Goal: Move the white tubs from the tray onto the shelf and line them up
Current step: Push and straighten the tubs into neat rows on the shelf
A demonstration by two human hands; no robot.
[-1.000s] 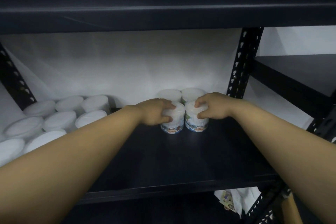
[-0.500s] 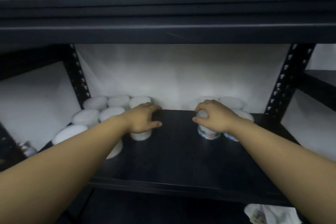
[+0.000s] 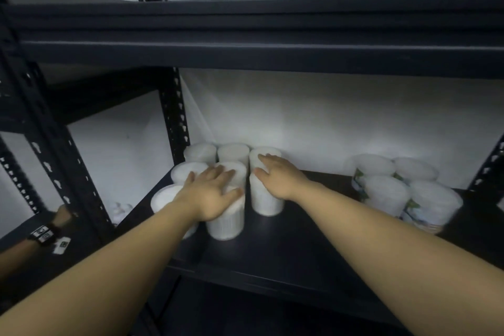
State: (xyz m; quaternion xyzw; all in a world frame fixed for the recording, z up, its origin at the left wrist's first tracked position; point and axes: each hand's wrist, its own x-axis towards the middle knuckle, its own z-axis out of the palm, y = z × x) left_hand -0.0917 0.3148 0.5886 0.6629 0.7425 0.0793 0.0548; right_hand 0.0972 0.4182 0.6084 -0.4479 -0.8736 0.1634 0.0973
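Both hands now lie at the left cluster of tubs (image 3: 218, 172). The right hand (image 3: 278, 176) has left the labelled tubs (image 3: 403, 194) at the right and rests on the cluster's right-hand tubs; the left hand (image 3: 210, 194) lies flat, fingers (image 3: 218, 172) spread, over the front tub (image 3: 226, 222).

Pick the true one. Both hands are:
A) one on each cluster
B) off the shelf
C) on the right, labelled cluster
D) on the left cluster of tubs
D: the left hand and right hand both rest on the left cluster of tubs; the labelled cluster stands untouched.
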